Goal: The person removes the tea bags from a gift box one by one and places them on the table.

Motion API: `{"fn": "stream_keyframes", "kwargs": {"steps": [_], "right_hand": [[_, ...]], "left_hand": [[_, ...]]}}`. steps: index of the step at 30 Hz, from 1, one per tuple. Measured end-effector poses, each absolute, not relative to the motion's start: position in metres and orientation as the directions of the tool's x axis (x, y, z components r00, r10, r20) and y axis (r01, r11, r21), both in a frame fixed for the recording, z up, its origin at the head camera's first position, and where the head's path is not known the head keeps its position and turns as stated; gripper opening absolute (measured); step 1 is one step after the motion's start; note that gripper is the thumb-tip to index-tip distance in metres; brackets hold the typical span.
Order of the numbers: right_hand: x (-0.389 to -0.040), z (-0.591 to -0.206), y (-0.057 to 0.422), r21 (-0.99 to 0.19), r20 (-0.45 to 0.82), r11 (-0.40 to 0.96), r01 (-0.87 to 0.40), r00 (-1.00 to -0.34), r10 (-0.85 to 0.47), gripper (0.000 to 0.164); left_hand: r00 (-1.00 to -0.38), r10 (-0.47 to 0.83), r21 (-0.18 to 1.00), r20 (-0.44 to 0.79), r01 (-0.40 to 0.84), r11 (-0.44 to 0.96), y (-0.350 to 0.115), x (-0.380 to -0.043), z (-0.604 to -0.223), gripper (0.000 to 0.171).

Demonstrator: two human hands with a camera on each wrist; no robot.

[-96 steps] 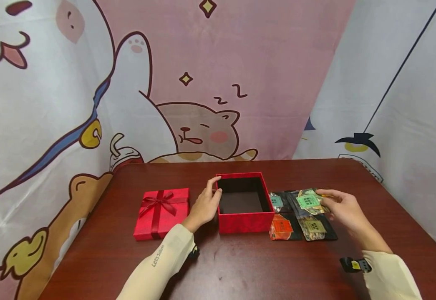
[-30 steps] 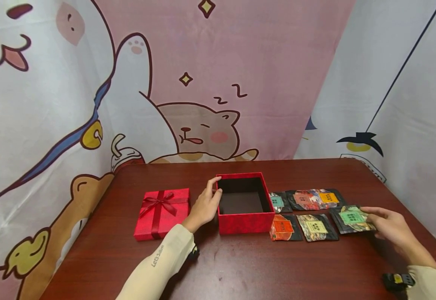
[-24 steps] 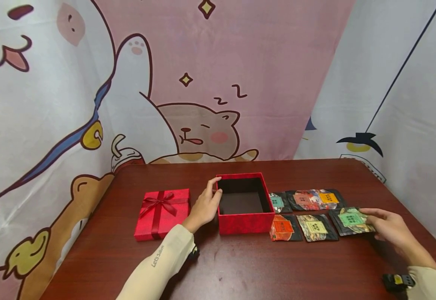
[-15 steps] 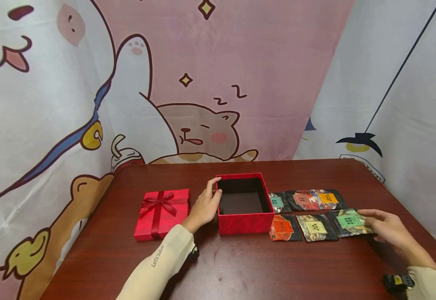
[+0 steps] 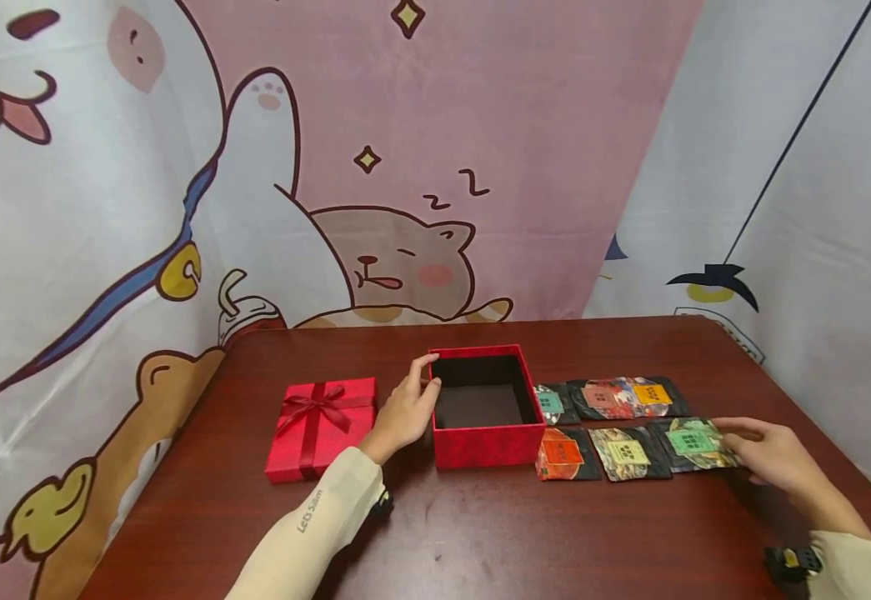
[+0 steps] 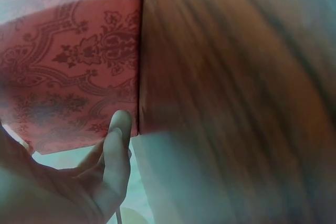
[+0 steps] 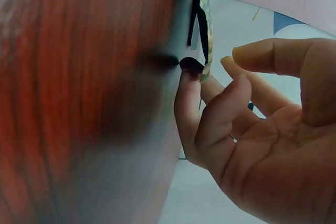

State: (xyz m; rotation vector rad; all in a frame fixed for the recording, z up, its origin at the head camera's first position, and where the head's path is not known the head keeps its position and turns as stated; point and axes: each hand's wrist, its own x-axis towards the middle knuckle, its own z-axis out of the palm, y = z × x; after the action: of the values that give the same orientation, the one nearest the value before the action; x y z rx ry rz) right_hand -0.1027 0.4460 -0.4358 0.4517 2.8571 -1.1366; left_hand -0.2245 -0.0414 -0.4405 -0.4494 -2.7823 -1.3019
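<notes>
In the head view, my left hand holds the left wall of an open red gift box with a dark inside. The left wrist view shows a fingertip at the lower edge of its patterned red side. Farther right, my right hand holds the right edge of a flat black packet with a green label. From the right wrist, the packet is seen edge-on, close to the table; the exact finger contact is partly hidden. A packet with a yellow label lies just left of it.
Left of the box lies its red lid with a ribbon bow. An orange-label packet, a teal-label packet and a packet with red and orange labels lie right of the box. A printed cloth hangs behind the table.
My right hand has carried the green-label packet from the back row to the right end of the front row and lowered it, shifting it slightly left. My left hand has stayed at the box.
</notes>
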Motion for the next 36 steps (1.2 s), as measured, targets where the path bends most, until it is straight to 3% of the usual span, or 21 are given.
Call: {"fn": "stream_keyframes", "kwargs": {"steps": [22, 30, 36], "right_hand": [[-0.111, -0.416, 0.420, -0.712, -0.072, 0.662, 0.234, -0.962, 0.263, 0.051], [-0.117, -0.403, 0.384, -0.716, 0.031, 0.686, 0.134, -0.974, 0.223, 0.054], [-0.125, -0.390, 0.343, -0.641, 0.210, 0.768, 0.000, -0.962, 0.176, 0.043]], "left_hand": [[-0.961, 0.238, 0.713, 0.141, 0.265, 0.649, -0.045, -0.228, -0.438, 0.043], [-0.962, 0.229, 0.674, 0.151, 0.270, 0.688, -0.049, -0.229, -0.437, 0.044], [-0.962, 0.232, 0.578, 0.146, 0.274, 0.769, -0.051, -0.229, -0.432, 0.047]]}}
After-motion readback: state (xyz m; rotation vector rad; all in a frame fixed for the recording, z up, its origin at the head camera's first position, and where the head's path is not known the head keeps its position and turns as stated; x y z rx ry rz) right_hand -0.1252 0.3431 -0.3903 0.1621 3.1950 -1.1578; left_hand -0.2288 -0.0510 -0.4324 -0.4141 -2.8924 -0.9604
